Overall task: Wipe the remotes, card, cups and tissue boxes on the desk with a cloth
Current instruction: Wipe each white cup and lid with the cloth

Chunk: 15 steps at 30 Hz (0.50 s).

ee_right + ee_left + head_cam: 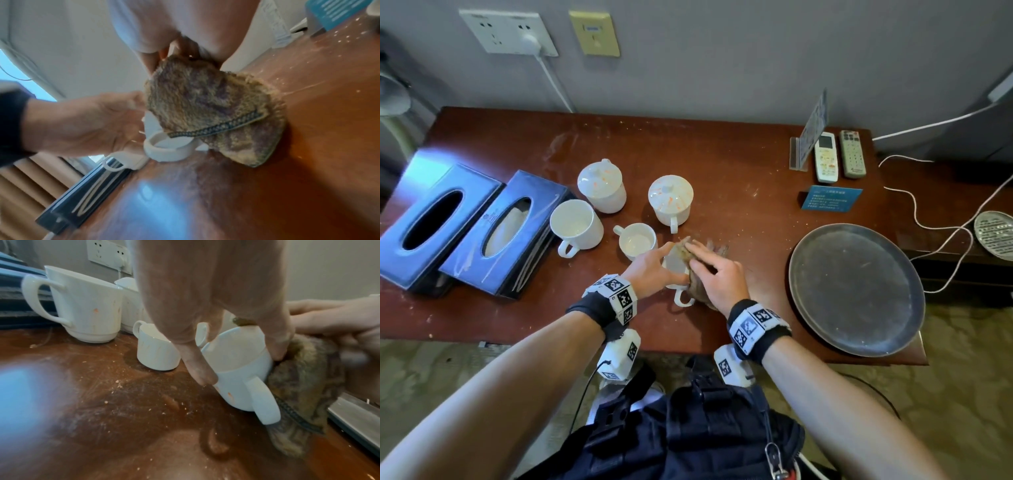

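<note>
My left hand [654,267] grips a small white cup [240,368] tilted on the desk, handle [683,298] toward me. My right hand [717,274] holds a brown fuzzy cloth [207,105] against the cup's right side; the cloth [304,386] trails onto the wood. Behind stand another small cup [637,241], an open mug [575,224] and two lidded cups [602,186] [671,198] with orange spots. Two dark tissue boxes [431,222] [506,229] lie at the left. Two remotes [826,157] [852,154] and a blue card [830,198] sit at the back right.
A round dark metal tray [856,287] lies at the right front of the crumb-strewn brown desk [739,164]. A clear card stand [811,133] is by the remotes. White cables [935,226] trail off the right edge; a wall socket [510,32] holds a plug.
</note>
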Each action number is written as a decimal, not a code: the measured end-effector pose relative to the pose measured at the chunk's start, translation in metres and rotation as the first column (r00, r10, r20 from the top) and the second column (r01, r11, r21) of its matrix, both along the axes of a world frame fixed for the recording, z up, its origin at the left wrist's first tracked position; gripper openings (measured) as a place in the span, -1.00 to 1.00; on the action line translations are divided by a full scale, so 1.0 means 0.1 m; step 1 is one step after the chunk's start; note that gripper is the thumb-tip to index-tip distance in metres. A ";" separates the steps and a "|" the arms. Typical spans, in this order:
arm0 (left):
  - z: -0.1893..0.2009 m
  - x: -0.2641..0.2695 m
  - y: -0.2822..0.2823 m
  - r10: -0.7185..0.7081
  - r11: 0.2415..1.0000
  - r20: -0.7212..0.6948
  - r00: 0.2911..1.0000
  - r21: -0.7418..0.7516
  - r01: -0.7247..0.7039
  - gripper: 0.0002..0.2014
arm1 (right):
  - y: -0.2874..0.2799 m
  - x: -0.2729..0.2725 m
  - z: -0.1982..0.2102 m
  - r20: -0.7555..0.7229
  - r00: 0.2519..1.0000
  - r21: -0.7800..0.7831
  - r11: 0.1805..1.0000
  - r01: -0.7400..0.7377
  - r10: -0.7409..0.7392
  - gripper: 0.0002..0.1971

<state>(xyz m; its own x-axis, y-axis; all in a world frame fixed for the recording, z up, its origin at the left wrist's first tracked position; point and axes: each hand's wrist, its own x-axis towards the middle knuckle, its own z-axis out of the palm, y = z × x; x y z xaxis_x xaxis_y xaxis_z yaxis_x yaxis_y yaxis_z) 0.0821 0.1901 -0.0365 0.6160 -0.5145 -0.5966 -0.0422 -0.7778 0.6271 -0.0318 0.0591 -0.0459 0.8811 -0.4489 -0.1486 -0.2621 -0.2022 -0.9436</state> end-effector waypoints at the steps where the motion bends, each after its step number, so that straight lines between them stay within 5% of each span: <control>1: -0.01 0.00 0.01 0.002 1.000 0.000 1.000 0.000 -0.002 0.01 | 0.01 -0.04 -0.02 0.018 1.000 -0.019 1.000 -0.026 0.026 -0.67; 7: 0.07 -0.02 -0.06 -0.083 0.996 0.062 0.995 0.032 0.081 -0.01 | -0.31 0.04 -0.10 -0.212 0.975 -0.048 0.997 0.060 -0.069 -0.72; 12: 0.10 0.01 -0.05 -0.112 0.993 0.068 0.991 0.034 0.110 0.00 | -0.13 -0.04 0.01 -0.072 0.997 -0.068 0.997 -0.039 0.034 -0.71; 15: 0.11 0.01 -0.05 -0.122 0.992 0.069 0.990 0.028 0.120 -0.06 | -0.24 -0.06 -0.03 -0.135 0.991 -0.073 0.997 -0.001 -0.009 -0.70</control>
<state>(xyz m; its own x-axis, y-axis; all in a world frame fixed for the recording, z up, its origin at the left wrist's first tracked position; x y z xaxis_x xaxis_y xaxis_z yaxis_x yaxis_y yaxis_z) 0.0833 0.1849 -0.0260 0.5909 -0.5737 -0.5672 -0.1801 -0.7792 0.6004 -0.0379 0.0353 -0.0487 0.8534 -0.4666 -0.2324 -0.3868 -0.2680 -0.8823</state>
